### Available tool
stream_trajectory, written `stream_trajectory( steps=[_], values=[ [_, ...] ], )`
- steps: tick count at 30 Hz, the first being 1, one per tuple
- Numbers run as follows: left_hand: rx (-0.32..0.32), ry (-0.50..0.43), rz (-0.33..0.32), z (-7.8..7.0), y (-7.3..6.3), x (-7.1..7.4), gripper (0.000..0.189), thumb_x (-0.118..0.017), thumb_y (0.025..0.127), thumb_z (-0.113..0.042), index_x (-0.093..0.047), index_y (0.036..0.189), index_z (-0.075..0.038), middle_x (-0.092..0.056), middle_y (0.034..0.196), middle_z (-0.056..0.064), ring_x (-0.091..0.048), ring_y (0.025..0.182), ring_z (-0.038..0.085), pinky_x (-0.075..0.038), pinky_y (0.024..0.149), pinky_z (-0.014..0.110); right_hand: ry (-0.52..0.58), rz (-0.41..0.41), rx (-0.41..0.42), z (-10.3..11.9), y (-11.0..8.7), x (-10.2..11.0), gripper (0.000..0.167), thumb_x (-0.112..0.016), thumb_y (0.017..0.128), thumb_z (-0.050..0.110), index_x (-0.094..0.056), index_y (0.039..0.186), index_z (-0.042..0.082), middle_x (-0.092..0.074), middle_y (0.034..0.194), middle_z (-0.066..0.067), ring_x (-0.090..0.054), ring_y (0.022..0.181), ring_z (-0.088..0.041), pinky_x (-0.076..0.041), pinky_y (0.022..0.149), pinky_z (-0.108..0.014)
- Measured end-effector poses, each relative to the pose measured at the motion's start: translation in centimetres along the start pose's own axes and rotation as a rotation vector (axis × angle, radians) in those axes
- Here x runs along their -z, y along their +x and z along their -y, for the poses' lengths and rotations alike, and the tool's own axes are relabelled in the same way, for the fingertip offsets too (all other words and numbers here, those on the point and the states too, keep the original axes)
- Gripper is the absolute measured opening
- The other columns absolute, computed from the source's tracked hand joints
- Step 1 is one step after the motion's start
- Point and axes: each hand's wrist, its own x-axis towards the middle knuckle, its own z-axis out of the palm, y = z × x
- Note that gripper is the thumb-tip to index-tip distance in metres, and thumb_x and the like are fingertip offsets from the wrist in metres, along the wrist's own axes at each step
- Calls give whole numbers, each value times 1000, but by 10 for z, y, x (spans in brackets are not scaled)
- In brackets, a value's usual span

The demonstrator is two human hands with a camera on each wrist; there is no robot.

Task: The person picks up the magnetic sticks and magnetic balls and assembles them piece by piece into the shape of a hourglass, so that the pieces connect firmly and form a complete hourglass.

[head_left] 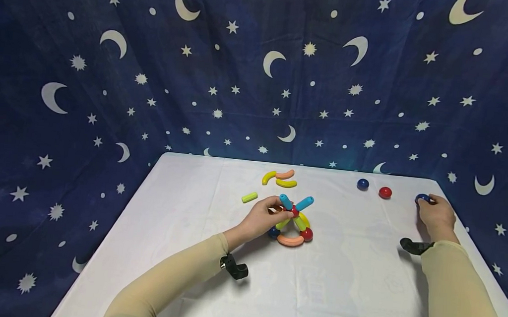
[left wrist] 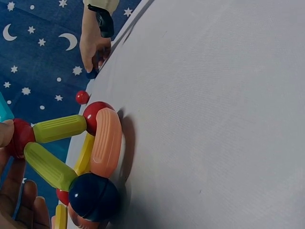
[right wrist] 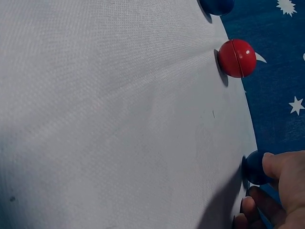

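Note:
My left hand pinches the red ball at the top of a small structure of sticks and balls. Two blue sticks point up from that ball, and lime sticks slope down from it. Lower down, an orange curved stick joins a dark blue ball to another red ball. Yellow curved pieces show behind, partly hidden. Far off at the table's right edge, my right hand grips a loose blue ball between thumb and fingers, right at the tabletop.
Left of the right hand lie a loose red ball and another blue ball. Behind the structure are two yellow curved sticks and an orange one. A lime stick lies on the white table. Starry cloth hangs behind.

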Motion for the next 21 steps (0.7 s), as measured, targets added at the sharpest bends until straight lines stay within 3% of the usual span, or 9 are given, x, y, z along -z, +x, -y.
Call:
stream_trajectory(
  steps=[21],
  values=[
    [3,7,-5,1,0,-1,17,-71,98,-16,-70,113,-8,-68,112,10,-59,104,31,-50,84,33,8,-5,5,1,-3,-2,60,-43,106,31,-34,155,-4,-39,151,-31,-34,139,-52,-32,110,-61]
  ],
)
